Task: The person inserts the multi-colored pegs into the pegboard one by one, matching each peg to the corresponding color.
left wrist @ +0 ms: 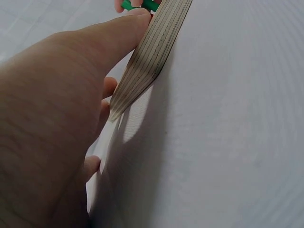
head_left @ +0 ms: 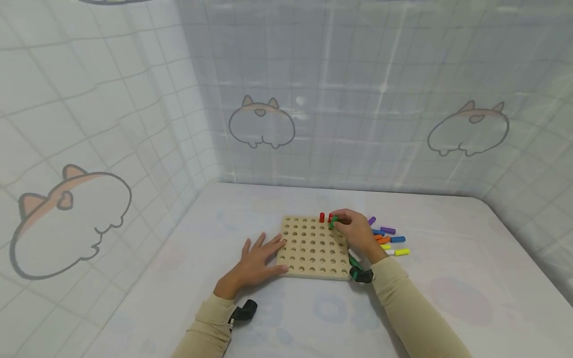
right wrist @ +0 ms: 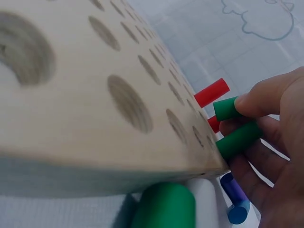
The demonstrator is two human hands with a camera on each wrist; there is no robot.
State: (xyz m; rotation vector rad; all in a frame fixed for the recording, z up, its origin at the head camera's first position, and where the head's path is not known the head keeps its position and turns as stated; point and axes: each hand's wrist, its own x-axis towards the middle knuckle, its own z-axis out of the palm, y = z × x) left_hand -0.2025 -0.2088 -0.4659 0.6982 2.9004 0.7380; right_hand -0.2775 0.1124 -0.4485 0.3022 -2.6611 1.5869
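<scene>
A square wooden pegboard (head_left: 307, 254) with rows of round holes lies flat on the table. Two red pegs, one nearer the left (head_left: 322, 217) and one beside it (right wrist: 213, 124), stand at its far edge. Over the far right corner, my right hand (head_left: 355, 231) pinches a green peg (right wrist: 227, 109) between thumb and fingers. A second green peg (right wrist: 238, 139) sits just below, against the fingers and close to the board; I cannot tell whether it is in a hole. Fingers spread, my left hand (head_left: 257, 261) rests at the board's left edge, its thumb at the near corner.
Loose pegs lie right of the board: purple (head_left: 388, 230), blue (head_left: 398, 239), orange (head_left: 385, 239) and yellow (head_left: 402, 252) among them. A green peg (right wrist: 164, 206) and a white peg (right wrist: 202, 204) lie along the board's right side. Tiled-pattern curtains surround the table.
</scene>
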